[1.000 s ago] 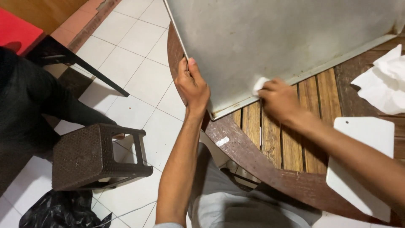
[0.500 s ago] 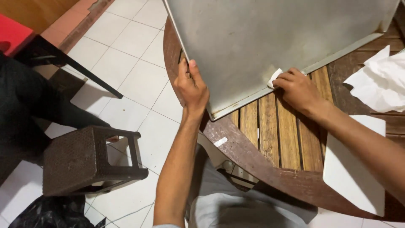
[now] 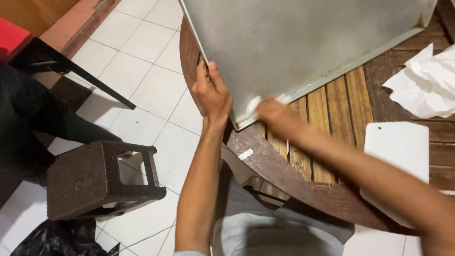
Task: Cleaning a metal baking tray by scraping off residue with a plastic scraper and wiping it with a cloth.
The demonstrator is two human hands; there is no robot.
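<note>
Left hand [image 3: 213,95] grips the left edge of the metal panel [image 3: 303,42], which rests tilted on the wooden table [image 3: 332,156]. Right hand [image 3: 275,116], blurred, has slid back to the panel's lower corner from mid-edge; its finger state cannot be told, suggesting continued wiping along the edge. Beyond lies crumpled tissue [image 3: 426,80].

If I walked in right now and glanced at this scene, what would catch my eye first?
Probably the big grey metal sheet leaning over the round wooden slatted table. The left hand grips its left edge, and the blurred right hand is at its bottom edge near the corner. After that, the crumpled white paper at the right, the flat white board below it, and the brown plastic stool on the tiled floor.
</note>
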